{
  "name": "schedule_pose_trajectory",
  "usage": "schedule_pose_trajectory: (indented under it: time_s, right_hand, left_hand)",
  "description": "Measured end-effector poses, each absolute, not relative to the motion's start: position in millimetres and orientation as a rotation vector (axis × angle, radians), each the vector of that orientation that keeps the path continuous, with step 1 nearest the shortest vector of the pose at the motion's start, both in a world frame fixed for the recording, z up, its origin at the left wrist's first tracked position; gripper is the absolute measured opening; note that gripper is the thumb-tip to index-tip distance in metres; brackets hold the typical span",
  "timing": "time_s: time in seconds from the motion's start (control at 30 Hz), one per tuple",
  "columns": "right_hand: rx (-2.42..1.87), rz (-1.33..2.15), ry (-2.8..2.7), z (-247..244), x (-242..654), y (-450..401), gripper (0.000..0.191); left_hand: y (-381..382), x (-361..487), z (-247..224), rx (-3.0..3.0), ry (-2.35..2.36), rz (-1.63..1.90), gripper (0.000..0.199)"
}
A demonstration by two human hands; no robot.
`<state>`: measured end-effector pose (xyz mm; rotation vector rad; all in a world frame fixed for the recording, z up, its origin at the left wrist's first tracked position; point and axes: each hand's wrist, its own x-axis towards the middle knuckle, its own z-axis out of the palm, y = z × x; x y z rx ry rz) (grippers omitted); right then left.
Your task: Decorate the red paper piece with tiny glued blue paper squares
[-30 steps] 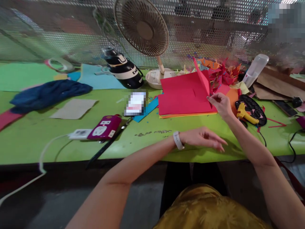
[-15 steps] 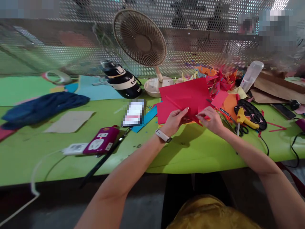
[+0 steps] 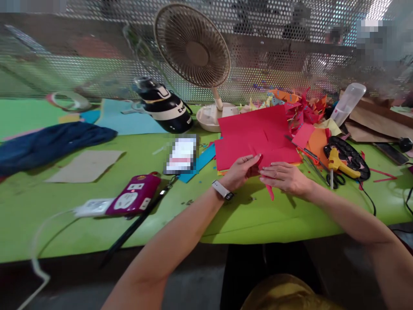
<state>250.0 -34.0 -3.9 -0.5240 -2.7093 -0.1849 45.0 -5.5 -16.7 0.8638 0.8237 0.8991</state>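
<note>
Red paper (image 3: 270, 193) in hands (image 3: 284, 177), bottles (image 3: 169, 111) beyond

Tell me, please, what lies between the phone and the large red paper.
A blue paper strip lies between the phone and the large red paper, as the head view shows.

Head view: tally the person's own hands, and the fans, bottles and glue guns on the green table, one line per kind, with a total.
Hands: 2 (left hand, right hand)
Bottles: 2 (dark bottle, clear bottle)
Fans: 1 (fan)
Glue guns: 1 (yellow glue gun)
Total: 6
</note>
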Motion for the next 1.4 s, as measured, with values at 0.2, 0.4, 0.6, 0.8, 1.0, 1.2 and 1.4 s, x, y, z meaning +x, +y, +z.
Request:
schedule_pose_trajectory:
  time_s: [0.2, 0.4, 0.6, 0.8, 1.0, 1.2, 1.4]
  right_hand:
    - [-0.515, -0.176, -2.699, -3.7, 252.0, -30.8, 0.033]
    - [-0.474, -0.078, -2.677, -4.4, 251.0, -30.9, 0.031]
    - [-0.509, 0.009, -2.645, -6.3, 247.7, -32.5, 0.029]
    - [-0.848, 0.084, -2.374, -13.2, 237.3, -33.3, 0.021]
    - [-1.203, 0.179, -2.169, -13.4, 230.9, -39.8, 0.018]
    - [-1.283, 0.351, -2.097, -11.2, 229.9, -40.2, 0.016]
    - [-1.265, 0.360, -2.073, -14.9, 228.0, -39.7, 0.016]
  left_hand:
    - [-5.8, 47.6, -16.8, 0.816, 0.804, 0.843, 0.028]
    - [-8.8, 50.0, -19.1, 0.824, 0.819, 0.887, 0.030]
    - [-9.7, 49.3, -22.0, 0.851, 0.816, 0.949, 0.031]
    - [-14.6, 52.4, -20.9, 0.905, 0.748, 0.941, 0.017]
    - [-14.9, 51.3, -21.1, 0.936, 0.685, 0.889, 0.039]
    - [-20.3, 54.0, -22.4, 1.147, 0.679, 0.910, 0.041]
    - [-21.9, 56.8, -24.8, 1.237, 0.737, 0.936, 0.031]
